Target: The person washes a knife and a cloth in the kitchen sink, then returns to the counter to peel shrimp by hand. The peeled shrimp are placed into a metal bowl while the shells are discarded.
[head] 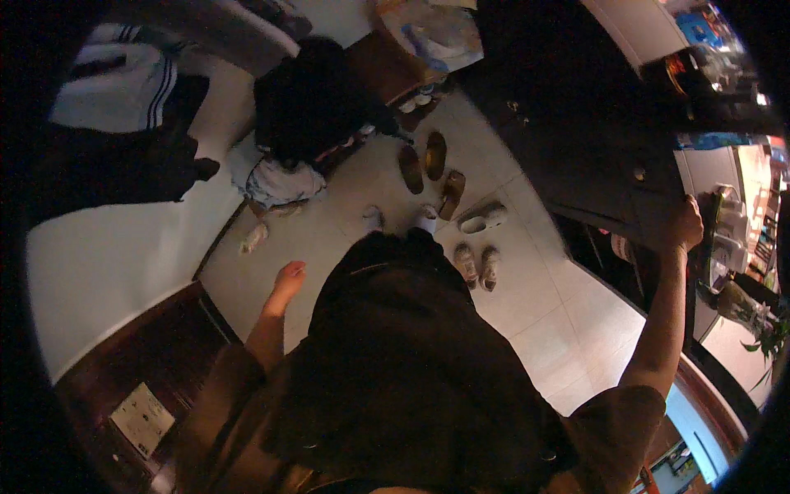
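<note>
At the right, my right hand (684, 225) grips the edge of a dark cabinet door (605, 185) with a small round knob (639, 175). The door stands ajar, and below it a dark interior (598, 250) shows a few indistinct items. My left hand (289, 281) hangs at my left side over the pale tiled floor (333, 185), touching nothing that I can see. Its fingers look curled, but their inner side is hidden. My feet are partly in view below my dark clothing, among several shoes.
Dark slippers (436, 155), a brown sandal (453, 192), pale clogs (474, 225) and sneakers (489, 268) lie ahead. A dark garment pile (315, 105) and light cloth bundle (284, 180) stand by the wall. Clothes (117, 92) hang left. A potted plant (765, 339) is far right.
</note>
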{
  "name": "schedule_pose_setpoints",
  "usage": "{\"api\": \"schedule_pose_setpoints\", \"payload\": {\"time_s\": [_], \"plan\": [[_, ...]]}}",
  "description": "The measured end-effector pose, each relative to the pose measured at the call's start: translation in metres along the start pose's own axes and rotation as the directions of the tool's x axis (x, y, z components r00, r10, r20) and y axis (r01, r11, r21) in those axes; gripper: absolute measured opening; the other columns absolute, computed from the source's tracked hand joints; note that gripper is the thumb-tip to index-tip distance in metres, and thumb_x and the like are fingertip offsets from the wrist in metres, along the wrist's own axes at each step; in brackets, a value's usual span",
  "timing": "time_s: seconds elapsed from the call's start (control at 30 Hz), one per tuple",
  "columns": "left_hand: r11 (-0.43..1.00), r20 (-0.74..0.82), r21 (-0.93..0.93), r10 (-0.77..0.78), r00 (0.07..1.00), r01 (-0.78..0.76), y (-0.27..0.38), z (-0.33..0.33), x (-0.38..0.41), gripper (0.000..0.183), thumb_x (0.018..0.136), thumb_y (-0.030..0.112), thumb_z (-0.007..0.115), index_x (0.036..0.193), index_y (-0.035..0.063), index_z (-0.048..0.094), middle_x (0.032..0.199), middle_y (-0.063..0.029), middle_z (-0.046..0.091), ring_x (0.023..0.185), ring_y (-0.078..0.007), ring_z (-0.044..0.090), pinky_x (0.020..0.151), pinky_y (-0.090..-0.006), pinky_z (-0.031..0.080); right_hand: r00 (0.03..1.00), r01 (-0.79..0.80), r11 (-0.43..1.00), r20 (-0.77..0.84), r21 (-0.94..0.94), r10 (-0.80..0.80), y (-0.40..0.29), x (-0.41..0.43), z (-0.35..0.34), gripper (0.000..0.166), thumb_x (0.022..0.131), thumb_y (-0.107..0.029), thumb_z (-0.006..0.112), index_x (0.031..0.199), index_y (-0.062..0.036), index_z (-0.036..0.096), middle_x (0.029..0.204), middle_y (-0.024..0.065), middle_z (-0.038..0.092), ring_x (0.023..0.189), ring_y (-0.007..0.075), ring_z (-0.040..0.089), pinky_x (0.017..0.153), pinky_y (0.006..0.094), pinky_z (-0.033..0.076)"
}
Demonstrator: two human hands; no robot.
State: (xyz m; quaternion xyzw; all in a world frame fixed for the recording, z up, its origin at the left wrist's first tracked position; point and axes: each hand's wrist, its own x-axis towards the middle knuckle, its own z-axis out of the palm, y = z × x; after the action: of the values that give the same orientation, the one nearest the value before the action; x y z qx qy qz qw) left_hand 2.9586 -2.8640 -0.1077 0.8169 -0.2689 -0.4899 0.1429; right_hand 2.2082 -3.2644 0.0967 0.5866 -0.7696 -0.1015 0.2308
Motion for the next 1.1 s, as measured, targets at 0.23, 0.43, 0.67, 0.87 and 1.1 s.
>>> {"api": "schedule_pose_setpoints", "payload": {"time_s": [0.23, 0.43, 0.67, 0.87, 1.1], "plan": [[0.973, -0.051, -0.207, -0.116, 0.992, 0.103, -0.073, -0.034, -0.082, 0.026, 0.080, 0.016, 0.057, 0.104, 0.0055, 0.056, 0.077, -0.0021, 0.056, 0.060, -0.0099, 0.050, 0.052, -0.0249, 0.044, 0.984, -0.071, 0.992, 0.153, -0.105, 0.087, -0.015, 0.008, -0.026, 0.021, 0.084, -0.022, 0.043, 0.094, -0.0112, 0.058, 0.092, 0.0133, 0.063, 0.086, 0.0322, 0.061, 0.071, 0.0423, 0.050], [0.997, -0.124, 0.053, -0.053, 0.991, 0.060, -0.179, -0.033, -0.123, 0.023, 0.082, 0.018, 0.055, 0.102, 0.0066, 0.057, 0.091, -0.0101, 0.062, 0.078, -0.0216, 0.060, 0.066, -0.0337, 0.047, 0.978, -0.111, 0.992, 0.172, -0.065, 0.120, -0.030, 0.007, -0.031, 0.023, 0.083, -0.024, 0.045, 0.094, -0.0091, 0.059, 0.099, 0.0150, 0.061, 0.092, 0.0330, 0.059, 0.075, 0.0424, 0.049], [0.973, -0.105, -0.151, -0.190, 0.976, 0.174, -0.162, -0.026, -0.145, 0.019, 0.082, 0.013, 0.056, 0.100, 0.0093, 0.058, 0.081, -0.0063, 0.061, 0.063, -0.0158, 0.057, 0.054, -0.0293, 0.045, 0.986, 0.019, 0.997, 0.164, -0.081, -0.006, 0.003, 0.023, 0.003, 0.031, 0.085, -0.034, 0.040, 0.095, -0.0109, 0.058, 0.100, 0.0156, 0.060, 0.094, 0.0343, 0.058, 0.076, 0.0453, 0.047], [0.968, -0.084, -0.194, -0.177, 0.981, 0.158, -0.141, -0.022, -0.154, 0.020, 0.082, 0.010, 0.054, 0.102, 0.0080, 0.057, 0.074, -0.0018, 0.055, 0.051, -0.0097, 0.047, 0.045, -0.0244, 0.039, 0.988, -0.048, 0.999, 0.147, 0.009, 0.046, 0.009, 0.032, 0.016, 0.030, 0.085, -0.032, 0.038, 0.094, -0.0115, 0.058, 0.100, 0.0161, 0.060, 0.094, 0.0352, 0.058, 0.076, 0.0457, 0.047], [0.959, 0.009, -0.118, -0.260, 0.966, 0.259, -0.152, -0.018, -0.133, 0.021, 0.082, 0.012, 0.052, 0.102, 0.0062, 0.056, 0.075, -0.0029, 0.055, 0.051, -0.0113, 0.047, 0.045, -0.0258, 0.040, 0.978, 0.016, 0.992, 0.210, -0.126, 0.011, 0.000, 0.027, 0.003, 0.028, 0.087, -0.028, 0.036, 0.098, -0.0131, 0.057, 0.098, 0.0152, 0.061, 0.092, 0.0347, 0.058, 0.075, 0.0441, 0.048]]}}
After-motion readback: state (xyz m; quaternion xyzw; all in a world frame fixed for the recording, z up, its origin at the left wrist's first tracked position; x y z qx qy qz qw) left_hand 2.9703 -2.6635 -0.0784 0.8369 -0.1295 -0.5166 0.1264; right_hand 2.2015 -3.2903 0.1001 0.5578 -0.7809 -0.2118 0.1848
